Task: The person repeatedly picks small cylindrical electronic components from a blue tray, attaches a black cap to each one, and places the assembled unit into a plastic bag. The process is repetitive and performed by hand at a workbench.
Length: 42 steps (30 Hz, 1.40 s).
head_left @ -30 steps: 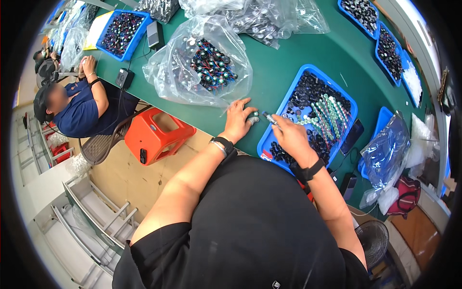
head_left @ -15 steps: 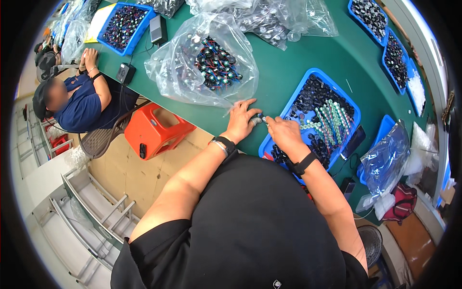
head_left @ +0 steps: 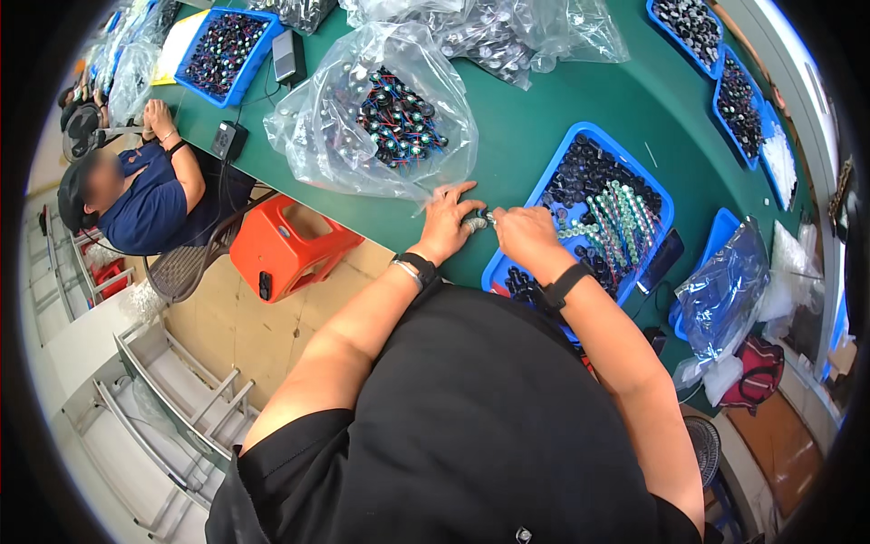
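Note:
My left hand (head_left: 443,225) rests at the front edge of the green table (head_left: 535,100). Its thumb and fingertips pinch a small silvery and dark part (head_left: 475,220), too small to name. Close on its right, my right hand (head_left: 528,238) is closed in a fist-like grip, knuckles up, around something mostly hidden, with a thin light-coloured tip at the part. Beside my right wrist lies a blue tray (head_left: 668,213), holding many black round caps (head_left: 580,186) and rows of pale green-white small discs (head_left: 623,218). Beyond my left hand stands a clear plastic bag (head_left: 304,145) of small wired parts (head_left: 399,122).
Blue bins (head_left: 713,68) of small parts line the far right. Another blue tray (head_left: 237,86) and black adapters (head_left: 229,140) sit at the far left. A phone (head_left: 661,261) lies by the near tray. Beside an orange stool (head_left: 285,249), a seated person (head_left: 149,199) rests their hands on the table.
My right hand has turned, its knuckles rolling upward, and stays close to my left hand. The left hand keeps its pinch. The whole view has shifted slightly.

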Each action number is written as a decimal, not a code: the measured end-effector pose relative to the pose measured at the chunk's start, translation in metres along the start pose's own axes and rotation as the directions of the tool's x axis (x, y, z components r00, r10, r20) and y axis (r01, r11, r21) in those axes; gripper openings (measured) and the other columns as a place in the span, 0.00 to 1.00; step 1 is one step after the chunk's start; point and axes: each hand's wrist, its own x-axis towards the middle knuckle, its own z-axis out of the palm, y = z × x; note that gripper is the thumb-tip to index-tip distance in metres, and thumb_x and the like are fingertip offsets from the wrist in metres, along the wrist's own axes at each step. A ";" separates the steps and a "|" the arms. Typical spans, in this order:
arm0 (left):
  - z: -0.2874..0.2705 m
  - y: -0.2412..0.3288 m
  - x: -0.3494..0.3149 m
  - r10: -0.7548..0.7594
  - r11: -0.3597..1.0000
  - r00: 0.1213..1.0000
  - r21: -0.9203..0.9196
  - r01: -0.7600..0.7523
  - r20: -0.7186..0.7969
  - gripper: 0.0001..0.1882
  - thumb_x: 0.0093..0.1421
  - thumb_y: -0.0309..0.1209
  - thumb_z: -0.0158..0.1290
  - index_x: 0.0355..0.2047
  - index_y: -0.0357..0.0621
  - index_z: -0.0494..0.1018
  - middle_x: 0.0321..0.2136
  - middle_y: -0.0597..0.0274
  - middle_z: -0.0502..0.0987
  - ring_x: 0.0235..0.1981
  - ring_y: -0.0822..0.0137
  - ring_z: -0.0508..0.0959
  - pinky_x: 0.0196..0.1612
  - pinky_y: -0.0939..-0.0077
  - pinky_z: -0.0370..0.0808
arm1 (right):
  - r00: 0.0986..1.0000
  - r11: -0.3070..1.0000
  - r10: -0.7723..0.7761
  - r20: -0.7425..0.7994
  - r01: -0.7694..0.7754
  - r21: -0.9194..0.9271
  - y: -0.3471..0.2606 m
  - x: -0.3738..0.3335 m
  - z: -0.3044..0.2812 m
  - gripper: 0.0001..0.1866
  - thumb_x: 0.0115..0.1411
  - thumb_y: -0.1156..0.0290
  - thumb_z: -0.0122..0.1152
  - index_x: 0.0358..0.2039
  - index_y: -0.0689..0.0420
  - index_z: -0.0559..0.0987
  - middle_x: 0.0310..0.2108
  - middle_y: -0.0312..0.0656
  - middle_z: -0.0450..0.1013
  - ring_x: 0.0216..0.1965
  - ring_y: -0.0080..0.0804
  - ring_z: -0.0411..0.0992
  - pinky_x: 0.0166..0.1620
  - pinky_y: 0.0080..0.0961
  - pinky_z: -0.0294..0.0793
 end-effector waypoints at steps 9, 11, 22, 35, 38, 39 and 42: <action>0.001 -0.001 0.001 -0.015 1.000 1.000 0.017 0.015 -0.019 0.17 0.45 0.27 0.60 0.39 0.55 0.77 0.55 0.64 0.66 0.56 0.51 0.61 0.54 0.51 0.60 | 0.993 0.992 -0.106 -0.049 0.102 -0.077 -0.008 0.004 0.009 0.05 0.46 0.74 0.55 0.25 0.56 0.78 0.23 0.43 0.76 0.27 0.37 0.77 0.32 0.32 0.74; 0.003 -0.004 -0.001 -0.006 1.000 0.999 0.011 0.006 -0.040 0.16 0.46 0.27 0.59 0.38 0.54 0.78 0.56 0.65 0.66 0.56 0.51 0.61 0.54 0.51 0.60 | 0.984 0.974 -0.180 -0.010 0.177 -0.138 -0.017 0.016 0.003 0.04 0.44 0.75 0.56 0.22 0.55 0.79 0.22 0.43 0.77 0.28 0.36 0.77 0.33 0.32 0.74; 0.007 -0.004 -0.002 -0.062 0.988 0.996 -0.142 0.052 -0.070 0.16 0.49 0.27 0.55 0.41 0.51 0.76 0.55 0.64 0.67 0.55 0.49 0.63 0.55 0.51 0.60 | 0.951 0.955 -0.148 0.272 0.209 -0.212 -0.038 0.051 -0.004 0.05 0.46 0.74 0.58 0.22 0.52 0.82 0.28 0.44 0.78 0.35 0.35 0.77 0.39 0.30 0.74; -0.061 0.032 0.013 -0.037 0.190 0.829 -0.810 0.554 0.558 0.19 0.61 0.37 0.53 0.48 0.36 0.70 0.37 0.59 0.78 0.39 0.70 0.76 0.46 0.76 0.71 | 0.647 0.636 0.744 -0.164 -0.613 0.468 0.078 -0.051 0.015 0.24 0.62 0.55 0.47 0.54 0.55 0.69 0.30 0.50 0.76 0.34 0.51 0.75 0.40 0.43 0.71; -0.075 0.045 0.014 0.106 -0.193 0.777 -0.753 0.629 0.621 0.20 0.62 0.37 0.52 0.48 0.35 0.69 0.37 0.58 0.77 0.39 0.68 0.75 0.46 0.73 0.73 | 0.633 0.693 0.714 -0.300 -0.574 0.437 0.086 -0.057 0.022 0.21 0.62 0.58 0.49 0.50 0.58 0.73 0.32 0.49 0.76 0.34 0.46 0.74 0.40 0.37 0.71; -0.076 0.049 0.015 0.130 -0.264 0.774 -0.731 0.629 0.619 0.19 0.62 0.37 0.51 0.48 0.35 0.69 0.38 0.58 0.76 0.39 0.68 0.75 0.46 0.73 0.73 | 0.623 0.708 0.701 -0.346 -0.555 0.436 0.086 -0.059 0.023 0.20 0.62 0.58 0.49 0.48 0.57 0.74 0.35 0.51 0.75 0.37 0.47 0.74 0.41 0.38 0.71; -0.072 0.058 0.014 0.195 -0.451 0.765 -0.637 0.625 0.613 0.19 0.62 0.36 0.51 0.48 0.36 0.68 0.40 0.58 0.74 0.40 0.67 0.73 0.45 0.72 0.73 | 0.622 0.642 0.735 -0.268 -0.512 0.571 0.070 -0.063 0.012 0.18 0.62 0.59 0.50 0.45 0.57 0.76 0.39 0.52 0.75 0.40 0.48 0.73 0.43 0.38 0.71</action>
